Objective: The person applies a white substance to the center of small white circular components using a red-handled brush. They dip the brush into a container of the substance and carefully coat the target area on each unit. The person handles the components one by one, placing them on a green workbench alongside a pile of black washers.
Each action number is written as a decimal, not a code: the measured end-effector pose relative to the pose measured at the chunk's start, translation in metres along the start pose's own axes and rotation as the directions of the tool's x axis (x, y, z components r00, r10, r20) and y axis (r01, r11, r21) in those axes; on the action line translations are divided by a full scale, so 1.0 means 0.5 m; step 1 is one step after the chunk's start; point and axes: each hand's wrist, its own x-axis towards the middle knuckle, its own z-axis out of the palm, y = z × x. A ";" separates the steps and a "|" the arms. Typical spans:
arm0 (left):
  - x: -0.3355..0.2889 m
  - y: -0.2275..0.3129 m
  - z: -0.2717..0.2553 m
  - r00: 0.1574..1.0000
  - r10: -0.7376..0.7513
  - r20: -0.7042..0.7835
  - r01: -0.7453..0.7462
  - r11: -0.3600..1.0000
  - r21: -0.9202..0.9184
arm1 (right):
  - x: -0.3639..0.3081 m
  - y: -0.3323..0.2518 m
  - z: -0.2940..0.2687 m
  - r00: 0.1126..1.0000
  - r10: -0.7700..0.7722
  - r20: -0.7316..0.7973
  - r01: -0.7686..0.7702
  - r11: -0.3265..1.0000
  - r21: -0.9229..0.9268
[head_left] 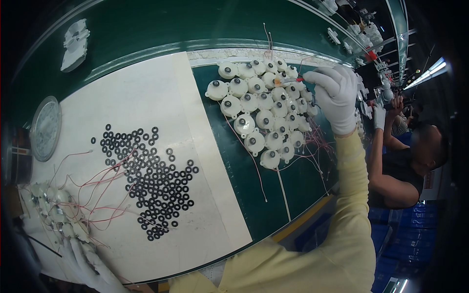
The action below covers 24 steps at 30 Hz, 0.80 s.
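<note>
My right hand [337,95], in a white glove, pinches a small brush [291,79] with a red part near the fingers and a tan tip. The tip is over a cluster of round white motor-like housings [265,119] with dark centre shafts, standing close together on the green mat. Thin red and white wires trail from them. At the lower left my gloved left hand [88,263] lies with fingers stretched out beside a second pile of white housings [58,207]. Black rubber rings [156,180] are spread across the white sheet between the two groups.
A round, shallow metal dish [46,128] stands at the left edge of the white sheet [132,93]. Beyond the bench rail, a white moulded part [75,45] lies on a green surface. At the right, another person [395,166] works at the bench, near more white parts.
</note>
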 end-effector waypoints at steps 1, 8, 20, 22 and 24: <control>0.001 0.000 0.000 1.000 0.013 -0.002 -0.013 1.000 -0.010 | 0.001 0.000 -0.003 1.000 0.000 -0.003 0.000 1.000 -0.001; 0.004 0.002 0.000 1.000 0.008 0.004 -0.008 1.000 0.017 | 0.010 0.015 -0.006 0.995 -0.012 -0.095 0.010 1.000 -0.024; 0.003 0.000 -0.001 1.000 0.011 0.017 -0.012 0.995 0.104 | 0.051 0.024 0.046 0.994 0.067 -0.092 -0.063 0.997 0.039; 0.007 0.002 -0.003 0.999 0.044 0.023 -0.047 0.989 0.138 | 0.053 0.021 0.050 0.994 0.064 -0.090 -0.060 0.997 0.049; 0.005 -0.001 -0.003 0.999 0.046 0.021 -0.049 0.990 0.132 | 0.052 0.021 0.053 0.994 0.064 -0.087 -0.059 0.997 0.056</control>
